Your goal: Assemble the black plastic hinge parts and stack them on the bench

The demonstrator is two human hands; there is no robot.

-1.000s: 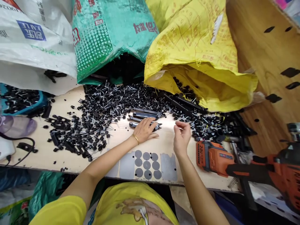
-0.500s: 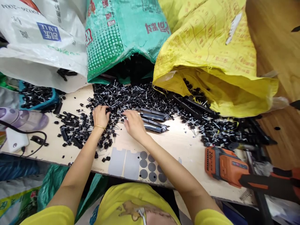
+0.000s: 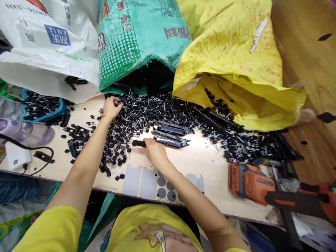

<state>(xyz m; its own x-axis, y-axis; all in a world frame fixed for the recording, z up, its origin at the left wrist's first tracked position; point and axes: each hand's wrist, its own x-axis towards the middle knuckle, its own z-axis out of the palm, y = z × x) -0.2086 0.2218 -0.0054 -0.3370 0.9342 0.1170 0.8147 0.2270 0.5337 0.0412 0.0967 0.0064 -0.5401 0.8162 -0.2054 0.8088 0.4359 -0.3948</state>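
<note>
A wide heap of small black parts with metal pins (image 3: 147, 112) covers the middle of the wooden workbench (image 3: 202, 161). My left hand (image 3: 111, 106) reaches to the far left edge of the heap, its fingers pinched on one small pinned part. My right hand (image 3: 154, 151) rests on the bench in front of the heap, fingers closed round the end of a long black bar (image 3: 138, 143). Beside it lie a few more long black bars (image 3: 170, 133), side by side.
Three open sacks stand at the back: white (image 3: 47, 45), green (image 3: 141, 38) and yellow (image 3: 236, 59). A blue tray (image 3: 39, 106) of parts sits at the left. An orange cordless tool (image 3: 252, 183) lies at the right. Grey stickers (image 3: 147, 183) mark the front edge.
My left hand has moved from the near heap to its far left edge. My right hand has slid toward me and closed on a long black bar.
</note>
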